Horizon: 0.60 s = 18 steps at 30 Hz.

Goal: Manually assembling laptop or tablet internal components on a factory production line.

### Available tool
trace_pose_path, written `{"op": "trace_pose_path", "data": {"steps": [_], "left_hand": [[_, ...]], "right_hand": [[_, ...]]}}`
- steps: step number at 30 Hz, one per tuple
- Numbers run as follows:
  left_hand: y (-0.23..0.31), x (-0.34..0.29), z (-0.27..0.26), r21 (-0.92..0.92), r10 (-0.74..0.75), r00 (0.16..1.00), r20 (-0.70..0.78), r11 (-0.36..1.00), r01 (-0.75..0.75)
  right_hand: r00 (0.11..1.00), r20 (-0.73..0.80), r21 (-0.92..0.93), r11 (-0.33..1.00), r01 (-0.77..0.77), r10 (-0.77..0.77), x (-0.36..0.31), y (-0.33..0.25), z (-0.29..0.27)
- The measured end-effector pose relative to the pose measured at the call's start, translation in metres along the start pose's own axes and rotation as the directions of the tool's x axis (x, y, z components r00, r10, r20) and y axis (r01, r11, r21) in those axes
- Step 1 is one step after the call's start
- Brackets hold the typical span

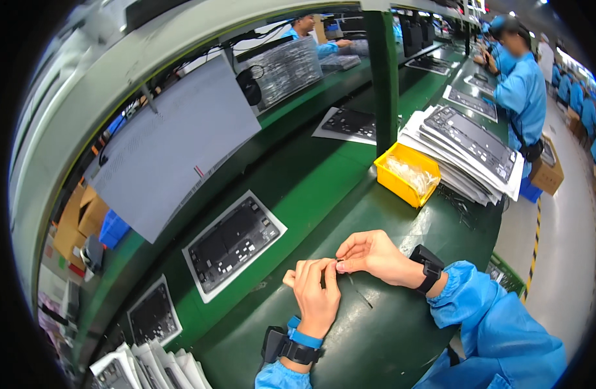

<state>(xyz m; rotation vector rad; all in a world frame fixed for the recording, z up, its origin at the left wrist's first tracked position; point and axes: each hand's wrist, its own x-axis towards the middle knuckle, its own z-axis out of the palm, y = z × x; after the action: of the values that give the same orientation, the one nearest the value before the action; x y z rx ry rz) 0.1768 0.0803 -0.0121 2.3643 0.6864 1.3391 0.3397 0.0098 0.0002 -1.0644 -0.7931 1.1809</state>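
Over the green worktop [395,318], my left hand [314,292] and my right hand [374,258] meet fingertip to fingertip. Both are closed in a pinch on a small dark piece [340,265], mostly hidden by the fingers and too small to name. Just below the fingers a thin dark strip [363,297] slants toward me; whether it hangs from the pinch or lies on the worktop I cannot tell. Left of my hands, a black flat device panel with white patches [230,243] rests on a white sheet.
A yellow bin [408,174] of clear plastic bits stands beyond my right hand, beside a stack of panels and sheets [466,152]. Thin dark strips [459,202] lie near it. More sheets [152,366] stand at lower left. A green post [383,78] rises behind; a co-worker [522,84] stands at far right.
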Motion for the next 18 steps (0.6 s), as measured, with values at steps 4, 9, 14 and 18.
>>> {"op": "trace_pose_path", "data": {"steps": [4, 9, 14, 18], "left_hand": [[-0.001, 0.003, 0.002, -0.009, 0.011, 1.000, -0.014, 1.000, -0.011], [-0.021, 0.029, 0.021, -0.023, -0.256, 0.961, 0.109, 0.965, 0.260], [-0.068, 0.095, 0.076, 0.193, -0.236, 0.965, 0.110, 0.958, 0.212], [-0.121, 0.181, 0.164, 0.263, -0.119, 0.971, 0.208, 0.963, 0.062]], "right_hand": [[0.989, 0.071, -0.164, 0.976, 0.142, -0.132, 0.004, -0.003, -0.005], [0.978, 0.141, -0.415, 0.887, 0.201, -0.156, 0.009, -0.011, -0.038], [0.937, 0.140, -0.353, 0.868, 0.350, -0.321, 0.003, -0.005, -0.029], [0.530, 0.365, -0.551, 0.281, 0.786, -0.765, -0.003, 0.005, -0.026]]}}
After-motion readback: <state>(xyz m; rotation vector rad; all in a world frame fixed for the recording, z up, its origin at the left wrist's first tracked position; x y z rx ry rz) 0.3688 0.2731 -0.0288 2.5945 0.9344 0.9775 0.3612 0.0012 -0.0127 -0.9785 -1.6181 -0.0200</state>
